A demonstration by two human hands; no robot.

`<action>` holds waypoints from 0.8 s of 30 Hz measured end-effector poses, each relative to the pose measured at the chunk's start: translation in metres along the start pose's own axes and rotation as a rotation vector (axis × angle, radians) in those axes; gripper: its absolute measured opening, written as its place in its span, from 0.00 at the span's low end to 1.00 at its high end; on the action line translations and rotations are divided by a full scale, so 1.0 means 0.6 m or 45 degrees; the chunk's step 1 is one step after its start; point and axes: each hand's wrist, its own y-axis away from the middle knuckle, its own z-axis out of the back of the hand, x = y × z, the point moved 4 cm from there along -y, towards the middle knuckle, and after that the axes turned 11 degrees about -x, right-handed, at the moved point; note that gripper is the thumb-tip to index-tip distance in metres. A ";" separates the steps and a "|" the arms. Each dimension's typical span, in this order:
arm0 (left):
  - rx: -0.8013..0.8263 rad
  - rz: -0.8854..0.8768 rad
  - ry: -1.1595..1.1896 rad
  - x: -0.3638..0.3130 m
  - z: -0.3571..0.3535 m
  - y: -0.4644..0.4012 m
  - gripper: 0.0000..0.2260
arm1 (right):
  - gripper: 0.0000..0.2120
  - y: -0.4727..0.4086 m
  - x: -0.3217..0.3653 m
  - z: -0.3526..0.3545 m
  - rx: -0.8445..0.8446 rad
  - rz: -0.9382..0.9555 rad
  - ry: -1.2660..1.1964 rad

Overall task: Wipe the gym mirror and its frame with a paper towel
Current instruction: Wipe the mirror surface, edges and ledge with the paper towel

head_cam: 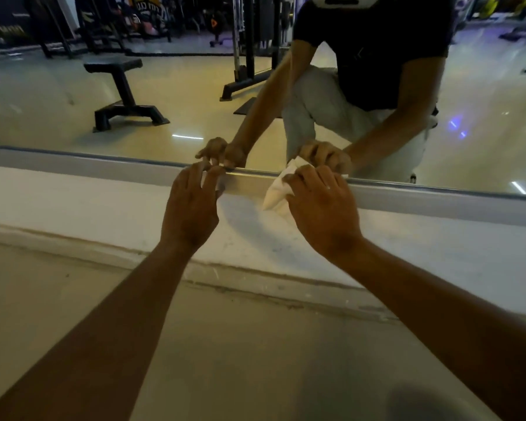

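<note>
The gym mirror (pixel 195 95) fills the upper half of the head view, with its silver metal frame (pixel 104 167) running along the bottom edge. My right hand (pixel 322 205) grips a crumpled white paper towel (pixel 278 189) and holds it against the frame. My left hand (pixel 192 202) rests on the frame to the left of the towel, fingers fairly straight with the fingertips on the frame's upper lip. Both hands are mirrored in the glass just above.
Below the frame runs a white painted wall strip (pixel 73 202), then a grey floor (pixel 225 344). The mirror reflects a black bench (pixel 119 92), a weight machine base (pixel 246 80) and a crouching person in a dark shirt.
</note>
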 end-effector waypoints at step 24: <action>-0.065 -0.196 0.298 0.170 -0.026 -0.001 0.18 | 0.21 -0.063 0.166 -0.076 0.021 0.018 0.137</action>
